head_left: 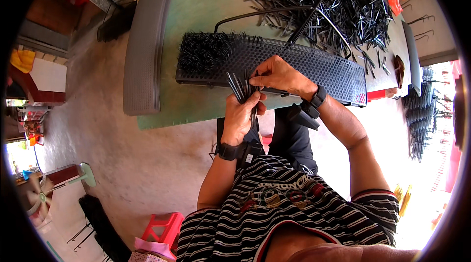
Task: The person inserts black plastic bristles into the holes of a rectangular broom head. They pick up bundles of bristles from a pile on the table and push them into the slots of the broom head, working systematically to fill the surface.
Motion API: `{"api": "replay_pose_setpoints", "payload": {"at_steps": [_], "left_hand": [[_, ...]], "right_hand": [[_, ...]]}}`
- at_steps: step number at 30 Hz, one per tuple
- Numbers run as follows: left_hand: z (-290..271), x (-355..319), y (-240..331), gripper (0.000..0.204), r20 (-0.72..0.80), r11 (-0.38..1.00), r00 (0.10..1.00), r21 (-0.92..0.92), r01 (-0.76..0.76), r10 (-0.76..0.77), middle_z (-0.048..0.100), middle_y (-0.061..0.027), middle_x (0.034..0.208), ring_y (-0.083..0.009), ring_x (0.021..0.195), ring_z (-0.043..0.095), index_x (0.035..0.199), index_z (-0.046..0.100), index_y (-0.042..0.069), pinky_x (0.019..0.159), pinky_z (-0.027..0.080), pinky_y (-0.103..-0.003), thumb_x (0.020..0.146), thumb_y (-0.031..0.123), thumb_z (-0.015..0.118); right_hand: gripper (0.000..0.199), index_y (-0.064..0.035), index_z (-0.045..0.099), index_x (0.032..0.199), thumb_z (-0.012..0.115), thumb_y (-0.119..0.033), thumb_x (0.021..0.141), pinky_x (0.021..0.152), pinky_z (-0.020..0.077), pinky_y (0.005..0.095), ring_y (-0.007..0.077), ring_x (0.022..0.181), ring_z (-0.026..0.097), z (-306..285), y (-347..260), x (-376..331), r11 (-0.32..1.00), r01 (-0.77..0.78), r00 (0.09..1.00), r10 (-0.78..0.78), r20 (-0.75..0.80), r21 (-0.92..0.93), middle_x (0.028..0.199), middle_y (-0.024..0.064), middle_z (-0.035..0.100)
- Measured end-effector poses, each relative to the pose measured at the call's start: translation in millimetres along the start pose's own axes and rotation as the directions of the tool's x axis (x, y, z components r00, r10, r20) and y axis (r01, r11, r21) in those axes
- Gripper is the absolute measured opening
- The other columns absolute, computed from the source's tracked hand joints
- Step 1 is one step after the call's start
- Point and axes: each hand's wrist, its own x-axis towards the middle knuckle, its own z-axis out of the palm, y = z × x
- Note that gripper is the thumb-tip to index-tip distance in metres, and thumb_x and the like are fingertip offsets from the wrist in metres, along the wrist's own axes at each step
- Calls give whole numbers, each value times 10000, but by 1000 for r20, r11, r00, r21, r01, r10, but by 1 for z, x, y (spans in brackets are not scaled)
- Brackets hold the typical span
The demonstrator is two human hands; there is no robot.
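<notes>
My left hand (239, 117) is wrapped round a small bundle of thin black plastic strips (238, 87), their ends fanning up out of the fist. Right beside it, my right hand (282, 76) is closed in a pinch at the upper part of the bundle; its fingertips partly cover the strips there. Just beyond both hands, a long black perforated panel (314, 63) lies along the near side of the table. Dense black bristle tufts (203, 52) fill its left end, while rows of open holes show across the rest.
A green-topped table (196, 7) carries a large heap of loose black strips (338, 9) at the far right. A bent black metal rod frame (265, 11) rises over the panel. Stacked grey perforated sheets (147, 46) lie at the left edge. A red stool (164, 230) stands behind on the left.
</notes>
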Motion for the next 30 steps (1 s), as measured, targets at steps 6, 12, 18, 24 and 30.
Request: {"api": "replay_pose_setpoints", "payload": {"at_steps": [6, 12, 18, 24, 30], "left_hand": [[5, 0, 7, 207, 21, 1000, 999, 1, 26, -26, 641, -95, 828, -145, 576, 593, 1029, 599, -14, 507, 490, -262, 887, 136, 602], [-8, -2, 0, 272, 54, 991, 999, 131, -2, -5, 626, -60, 800, -119, 592, 557, 1103, 595, -14, 522, 448, -255, 880, 141, 614], [-19, -5, -7, 269, 51, 993, 999, 122, 8, -15, 620, -62, 796, -119, 597, 556, 1089, 591, -36, 534, 442, -254, 874, 124, 617], [-10, -3, -3, 178, -53, 975, 999, -222, -4, -8, 627, -70, 807, -160, 598, 594, 1013, 601, -23, 554, 500, -293, 874, 89, 604], [-11, 3, -2, 161, -124, 968, 992, -246, -55, 25, 659, -125, 915, -216, 693, 642, 995, 612, -16, 606, 545, -353, 843, 35, 628]], "right_hand": [[174, -1, 688, 843, 666, -173, 827, 482, 366, 204, 26, 553, 477, -6, -3, -2, 995, -10, 995, 20, -99, 102, 614, -13, 590], [152, 3, 679, 813, 670, -149, 807, 489, 420, 217, 58, 525, 525, -8, 2, 1, 986, 58, 961, -14, -275, 155, 611, 18, 616], [111, 28, 647, 826, 633, -81, 826, 514, 469, 247, 109, 562, 583, -5, -10, -6, 959, 133, 864, 12, -503, 251, 647, 55, 626], [288, -8, 631, 908, 682, -88, 636, 651, 544, 341, 271, 807, 621, 15, 6, -28, 151, 683, 392, -902, 183, -715, 921, 109, 604], [294, -12, 634, 884, 741, -198, 684, 663, 533, 347, 247, 813, 622, 26, 5, -45, 349, 663, 552, -825, 117, -663, 883, 84, 623]]}}
